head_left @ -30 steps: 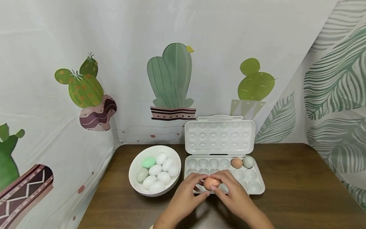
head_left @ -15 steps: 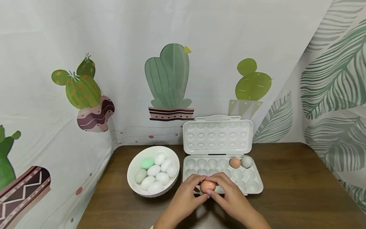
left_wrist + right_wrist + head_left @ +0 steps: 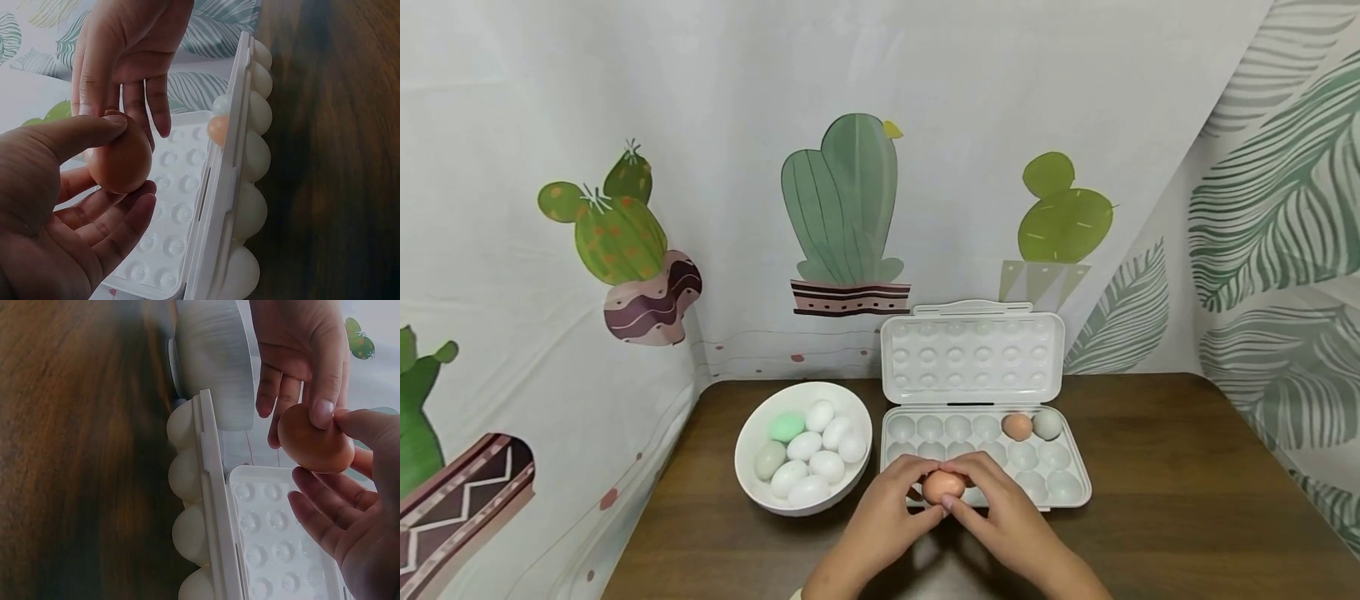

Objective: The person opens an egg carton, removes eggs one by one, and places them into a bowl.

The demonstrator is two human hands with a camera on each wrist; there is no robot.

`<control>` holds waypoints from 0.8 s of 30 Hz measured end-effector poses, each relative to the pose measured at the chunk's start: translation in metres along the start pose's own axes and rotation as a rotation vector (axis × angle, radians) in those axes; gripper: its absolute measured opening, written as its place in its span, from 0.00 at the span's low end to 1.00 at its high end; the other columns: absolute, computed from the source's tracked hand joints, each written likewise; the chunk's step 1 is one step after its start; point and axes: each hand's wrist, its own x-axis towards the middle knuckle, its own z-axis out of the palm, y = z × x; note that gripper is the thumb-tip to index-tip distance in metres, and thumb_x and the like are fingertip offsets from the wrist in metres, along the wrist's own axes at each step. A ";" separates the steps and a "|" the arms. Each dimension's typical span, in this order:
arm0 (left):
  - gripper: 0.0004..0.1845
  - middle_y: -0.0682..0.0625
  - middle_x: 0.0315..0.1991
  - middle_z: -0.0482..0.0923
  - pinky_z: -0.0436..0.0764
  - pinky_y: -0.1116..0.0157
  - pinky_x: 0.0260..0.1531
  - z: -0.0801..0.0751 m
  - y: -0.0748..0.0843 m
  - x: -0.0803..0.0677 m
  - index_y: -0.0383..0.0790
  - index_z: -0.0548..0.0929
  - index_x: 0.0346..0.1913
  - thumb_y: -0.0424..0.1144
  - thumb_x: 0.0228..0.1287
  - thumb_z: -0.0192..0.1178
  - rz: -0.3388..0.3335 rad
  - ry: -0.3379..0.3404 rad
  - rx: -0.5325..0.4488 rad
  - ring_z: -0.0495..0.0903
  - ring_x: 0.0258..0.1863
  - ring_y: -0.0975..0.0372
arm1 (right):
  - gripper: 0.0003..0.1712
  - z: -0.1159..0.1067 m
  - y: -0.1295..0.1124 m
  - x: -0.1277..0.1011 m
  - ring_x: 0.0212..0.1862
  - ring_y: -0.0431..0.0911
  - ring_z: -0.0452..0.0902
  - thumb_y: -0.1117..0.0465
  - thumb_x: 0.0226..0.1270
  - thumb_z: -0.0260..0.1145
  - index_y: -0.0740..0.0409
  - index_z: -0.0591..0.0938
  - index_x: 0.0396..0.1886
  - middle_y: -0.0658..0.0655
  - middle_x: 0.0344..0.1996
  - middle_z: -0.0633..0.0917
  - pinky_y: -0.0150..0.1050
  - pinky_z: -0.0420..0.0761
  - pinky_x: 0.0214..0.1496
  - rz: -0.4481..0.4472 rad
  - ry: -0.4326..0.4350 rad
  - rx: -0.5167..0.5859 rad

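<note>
Over the front of a white plastic egg carton (image 3: 1063,488), a brown egg (image 3: 943,487) is pinched between both hands. My left hand (image 3: 886,515) grips its left side, with the thumb (image 3: 94,130) across the shell in the left wrist view. From the right, my right hand (image 3: 1006,518) pinches the same egg with thumb and fingers, as the right wrist view also shows. Another brown egg (image 3: 1017,427) and a pale grey-green egg (image 3: 1047,424) sit in the carton's back row, at the right. The hands hide part of the front cups.
Left of the carton, a white bowl (image 3: 747,483) holds several white eggs, a mint-green egg (image 3: 786,427) and a greyish egg (image 3: 770,460). The carton's raised lid (image 3: 972,392) stands at the back, near a printed cloth (image 3: 955,167). Everything is on a dark wooden table (image 3: 1165,492).
The brown egg and both hands have shifted slightly left in the head view, along with a small shift of the whole scene. The egg has turned a little between the fingers.
</note>
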 end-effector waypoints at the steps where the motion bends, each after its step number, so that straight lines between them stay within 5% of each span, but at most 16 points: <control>1: 0.24 0.56 0.51 0.81 0.84 0.71 0.42 0.000 0.000 0.000 0.46 0.82 0.59 0.41 0.59 0.73 0.001 0.004 0.003 0.79 0.46 0.70 | 0.20 0.000 0.000 0.000 0.54 0.37 0.78 0.58 0.69 0.69 0.47 0.79 0.59 0.44 0.52 0.80 0.30 0.77 0.58 -0.002 0.002 -0.001; 12: 0.24 0.57 0.51 0.80 0.84 0.69 0.43 -0.015 -0.001 0.001 0.45 0.82 0.58 0.40 0.57 0.73 0.003 0.072 0.030 0.79 0.45 0.69 | 0.22 -0.005 0.005 0.000 0.49 0.42 0.81 0.63 0.72 0.65 0.47 0.77 0.63 0.46 0.54 0.80 0.38 0.82 0.51 0.037 0.044 -0.015; 24: 0.25 0.58 0.51 0.79 0.84 0.66 0.41 -0.030 -0.003 0.002 0.46 0.82 0.58 0.38 0.57 0.74 -0.062 0.142 0.000 0.80 0.44 0.67 | 0.27 -0.012 0.015 0.003 0.51 0.43 0.80 0.68 0.64 0.70 0.48 0.78 0.62 0.45 0.54 0.81 0.34 0.81 0.51 -0.005 0.134 -0.086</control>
